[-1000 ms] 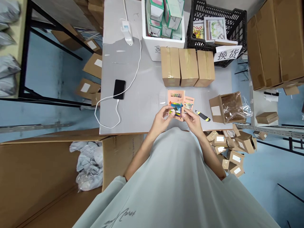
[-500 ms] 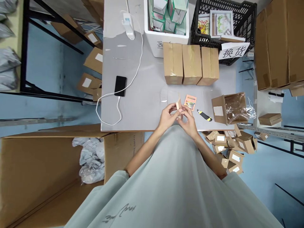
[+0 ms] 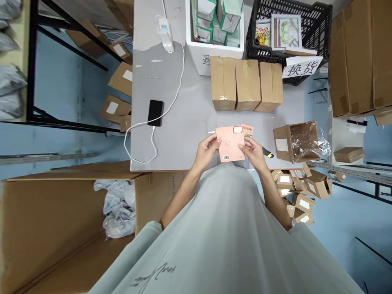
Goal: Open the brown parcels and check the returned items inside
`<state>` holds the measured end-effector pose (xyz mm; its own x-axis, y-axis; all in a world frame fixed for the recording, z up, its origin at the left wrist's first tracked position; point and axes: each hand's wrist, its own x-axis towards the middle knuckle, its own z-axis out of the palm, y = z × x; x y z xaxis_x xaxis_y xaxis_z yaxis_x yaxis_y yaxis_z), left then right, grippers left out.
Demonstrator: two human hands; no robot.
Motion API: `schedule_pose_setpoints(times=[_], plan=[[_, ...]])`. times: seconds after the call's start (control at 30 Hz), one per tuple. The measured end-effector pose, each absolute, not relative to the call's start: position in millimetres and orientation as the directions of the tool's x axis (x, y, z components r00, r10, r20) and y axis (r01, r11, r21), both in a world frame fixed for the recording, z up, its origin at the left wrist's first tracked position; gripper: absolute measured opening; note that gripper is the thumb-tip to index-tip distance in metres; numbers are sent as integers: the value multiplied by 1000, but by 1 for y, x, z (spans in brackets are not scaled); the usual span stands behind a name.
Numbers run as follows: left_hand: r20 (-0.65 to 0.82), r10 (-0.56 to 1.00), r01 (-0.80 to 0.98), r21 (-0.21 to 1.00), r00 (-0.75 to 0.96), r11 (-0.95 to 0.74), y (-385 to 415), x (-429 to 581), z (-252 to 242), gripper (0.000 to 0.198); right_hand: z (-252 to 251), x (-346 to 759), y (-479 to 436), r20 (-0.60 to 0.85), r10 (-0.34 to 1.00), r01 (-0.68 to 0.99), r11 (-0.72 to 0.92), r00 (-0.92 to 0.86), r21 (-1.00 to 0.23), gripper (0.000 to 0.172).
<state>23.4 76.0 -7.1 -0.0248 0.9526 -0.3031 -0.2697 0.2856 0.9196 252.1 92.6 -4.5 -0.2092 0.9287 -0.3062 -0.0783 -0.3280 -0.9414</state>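
A big open cardboard carton (image 3: pixel 61 228) is standing on the floor at the person's left, with crumpled grey bags lying in its corner. The grey counter (image 3: pixel 183 118) is stretching ahead, carrying a black crate (image 3: pixel 321 24) and a white foam box (image 3: pixel 214 57) at its far end. Three taped brown boxes (image 3: pixel 246 83) are sitting side by side just in front of them. An opened small box (image 3: pixel 294 141) with clear film spilling out is lying on its side at the right edge. A phone (image 3: pixel 155 112) is charging on a white cable to the left.

Over the near edge of the counter, both hands are holding a pink booklet (image 3: pixel 230 143). The left hand (image 3: pixel 206 149) is closing its grip on the booklet's left edge, and the right hand (image 3: pixel 255 150) is pinching the right edge. A second ago the colourful front was facing up; half a second ago the booklet was standing edge-on. Now the plain back, with a barcode and a red-framed label, is facing the camera, so the flip is looking complete. A smaller card (image 3: pixel 247 130) is lying on the counter just behind the booklet. A yellow-and-black knife (image 3: pixel 268 154) is peeking out just beside the right hand.
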Motion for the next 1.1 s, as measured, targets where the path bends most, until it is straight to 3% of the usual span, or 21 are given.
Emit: schedule_pose_setpoints(times=[0.37,1.1], plan=[[-331,944,-305,897,16,320,72,22,-1,67,18,248,88,-299,944,-145,-318,-138,-937,56],[-146,987,-254,959,-70,124,54,23,31,55,44,254,71,-255,959,-185,-275,-126,-943,54]])
